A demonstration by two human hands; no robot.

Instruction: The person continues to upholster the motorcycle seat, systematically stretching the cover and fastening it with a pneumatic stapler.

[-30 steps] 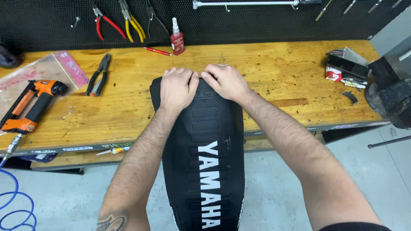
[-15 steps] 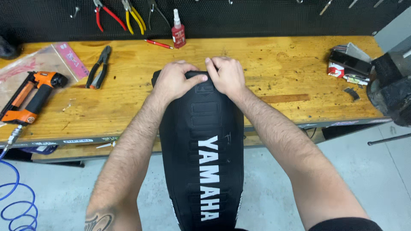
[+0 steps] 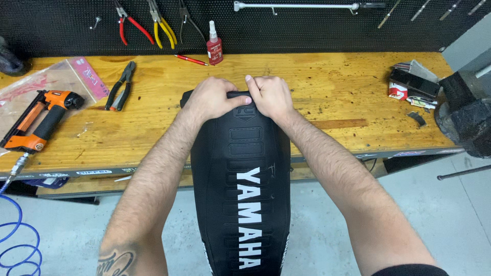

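both the left hand (image 3: 212, 99) and right hand (image 3: 270, 96) clamp the far end of the black seat cover (image 3: 245, 168); uneven tension there risks wrinkling or shifting it off-centre.

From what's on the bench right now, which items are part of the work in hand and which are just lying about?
In hand:
- black seat cover, its far end on the workbench
- left hand and right hand, both gripping that far end

Lying about:
- orange staple gun
- black pliers
- red bottle
- red pen
- vise
- pliers hung on the pegboard
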